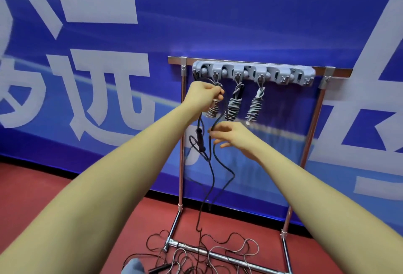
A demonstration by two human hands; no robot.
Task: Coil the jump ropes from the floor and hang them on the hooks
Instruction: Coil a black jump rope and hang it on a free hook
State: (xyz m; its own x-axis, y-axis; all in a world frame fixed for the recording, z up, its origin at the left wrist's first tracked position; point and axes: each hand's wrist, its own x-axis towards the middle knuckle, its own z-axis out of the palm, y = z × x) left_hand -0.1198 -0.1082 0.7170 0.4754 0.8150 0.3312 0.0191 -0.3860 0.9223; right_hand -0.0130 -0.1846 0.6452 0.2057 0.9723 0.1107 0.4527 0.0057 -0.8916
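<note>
A grey hook rail (254, 73) is fixed to the top of a metal stand. Three coiled grey ropes hang from it: one (213, 108) at the left, a second (233, 103), a third (254, 108). My left hand (205, 97) is raised by the leftmost coil and grips the upper end of a black jump rope (212, 164). Its black handle (200, 140) dangles below that hand. My right hand (231, 136) is lower and pinches the black cord between thumb and fingers. The cord trails down to the floor.
The chrome stand (181, 164) has feet (196, 249) on the red floor, with several loose ropes (218, 252) tangled over them. A blue banner wall (109, 77) stands right behind. Two hooks at the rail's right end (301, 77) are bare.
</note>
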